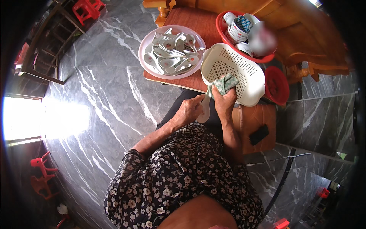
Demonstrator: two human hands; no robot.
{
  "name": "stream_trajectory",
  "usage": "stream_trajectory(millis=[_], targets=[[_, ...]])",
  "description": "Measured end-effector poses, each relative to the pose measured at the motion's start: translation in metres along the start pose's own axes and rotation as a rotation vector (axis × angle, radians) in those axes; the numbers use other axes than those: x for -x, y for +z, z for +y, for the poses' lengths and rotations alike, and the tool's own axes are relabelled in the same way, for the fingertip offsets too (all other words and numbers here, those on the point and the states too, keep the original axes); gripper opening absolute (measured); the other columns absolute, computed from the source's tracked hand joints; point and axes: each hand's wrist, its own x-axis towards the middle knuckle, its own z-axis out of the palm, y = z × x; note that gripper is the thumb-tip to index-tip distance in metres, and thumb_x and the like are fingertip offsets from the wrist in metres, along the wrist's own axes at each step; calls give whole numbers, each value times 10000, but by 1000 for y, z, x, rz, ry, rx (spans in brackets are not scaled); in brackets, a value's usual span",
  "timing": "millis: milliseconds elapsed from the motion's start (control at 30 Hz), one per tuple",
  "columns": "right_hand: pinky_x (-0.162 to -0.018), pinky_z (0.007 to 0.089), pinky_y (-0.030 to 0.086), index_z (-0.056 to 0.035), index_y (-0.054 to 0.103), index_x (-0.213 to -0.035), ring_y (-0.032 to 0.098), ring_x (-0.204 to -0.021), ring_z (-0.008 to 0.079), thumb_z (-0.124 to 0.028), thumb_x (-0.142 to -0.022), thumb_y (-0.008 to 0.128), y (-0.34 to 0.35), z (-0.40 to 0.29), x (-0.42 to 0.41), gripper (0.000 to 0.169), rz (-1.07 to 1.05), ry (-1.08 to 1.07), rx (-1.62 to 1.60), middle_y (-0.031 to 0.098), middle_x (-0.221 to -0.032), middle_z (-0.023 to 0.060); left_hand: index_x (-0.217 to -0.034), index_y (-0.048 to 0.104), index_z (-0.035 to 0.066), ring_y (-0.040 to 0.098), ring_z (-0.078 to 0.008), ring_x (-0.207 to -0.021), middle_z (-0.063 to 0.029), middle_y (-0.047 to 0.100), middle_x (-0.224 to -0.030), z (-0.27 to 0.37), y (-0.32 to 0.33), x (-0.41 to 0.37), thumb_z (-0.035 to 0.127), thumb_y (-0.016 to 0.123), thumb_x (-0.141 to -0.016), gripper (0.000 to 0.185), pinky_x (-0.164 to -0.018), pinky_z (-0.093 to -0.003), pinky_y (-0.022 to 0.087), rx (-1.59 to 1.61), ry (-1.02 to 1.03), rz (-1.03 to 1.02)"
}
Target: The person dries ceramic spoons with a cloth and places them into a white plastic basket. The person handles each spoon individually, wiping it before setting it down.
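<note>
Over the lap, my left hand [187, 110] grips a pale soup spoon [204, 111] near its bowl. My right hand [225, 100] clasps a green-and-white cloth [224, 85] that wraps the spoon's handle end, so that end is hidden. Just beyond the hands stands a cream perforated plastic basket [251, 86], its far wall and slotted floor visible. To its left, a translucent round basin [143, 64] holds a heap of white ceramic spoons [173, 53], some with floral prints.
A red basin [221, 28] at the back right carries stacked bowls [237, 33] and a blue patterned cloth [243, 23]. Another red basin [276, 86] sits lower right. A dark phone [259, 134] lies on a brown leather seat [243, 123]. The basin of spoons rests on a wooden surface [186, 18].
</note>
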Motion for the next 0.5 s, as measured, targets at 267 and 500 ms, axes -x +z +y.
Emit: stream_trajectory(millis=[267, 500], targets=[[-745, 306, 492, 27, 556, -1038, 588, -806, 165, -33, -762, 683, 9, 12, -1, 309, 16, 129, -347, 611, -926, 83, -1151, 536, -13, 549, -95, -558, -62, 559, -615, -1, 9, 3, -10, 529, -785, 366, -531, -261, 454, 89, 47, 125], [-733, 307, 483, 27, 583, -1006, 588, -777, 174, -47, -782, 665, 16, 5, 11, 250, -37, 151, -394, 619, -886, 80, -1112, 565, -1, 556, -88, -549, -56, 587, -620, -7, 14, 0, -17, 528, -791, 323, -517, -252, 459, -1, 104, 291]])
